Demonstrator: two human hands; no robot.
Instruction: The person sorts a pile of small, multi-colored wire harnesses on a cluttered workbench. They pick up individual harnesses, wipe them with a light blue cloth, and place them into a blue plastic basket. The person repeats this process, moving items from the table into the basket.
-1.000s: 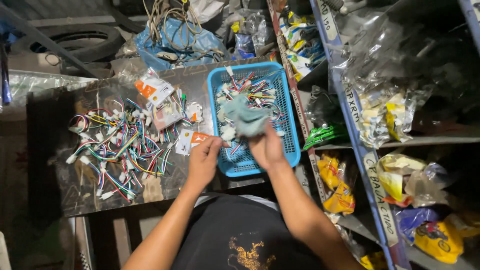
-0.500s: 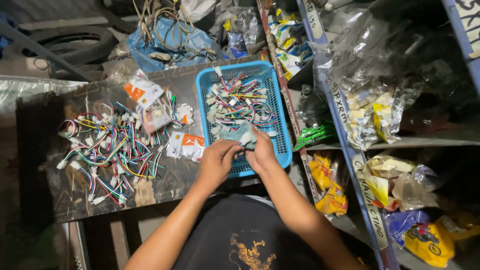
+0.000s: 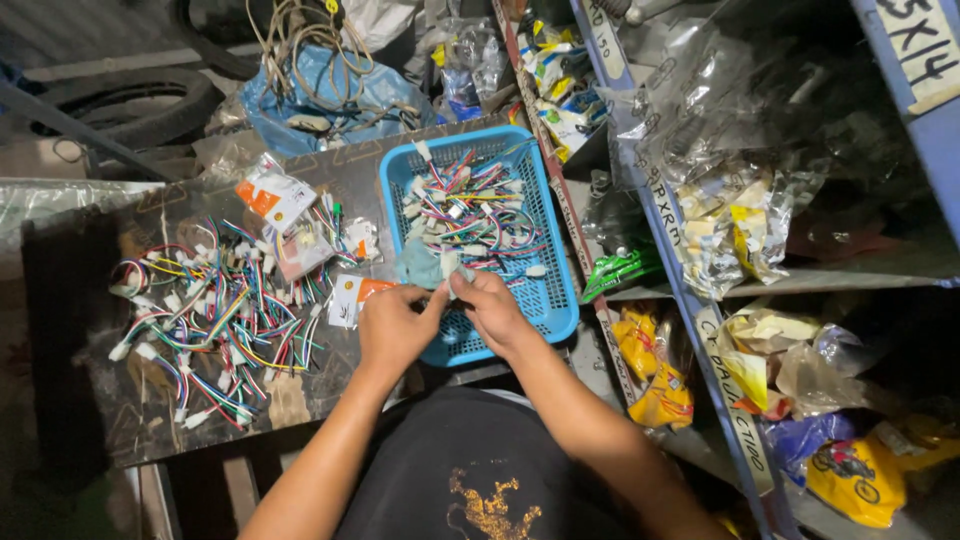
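The fingers of the left hand (image 3: 392,328) and the right hand (image 3: 492,310) are pinched together on one small white wire connector (image 3: 447,288), held between them over the near left part of the blue plastic basket (image 3: 556,300). The basket sits on the dark counter (image 3: 130,420) and holds a tangle of multicoloured wires with white plugs. Both forearms reach forward from the body, the hands meeting knuckles up beside a loose wire pile (image 3: 215,320).
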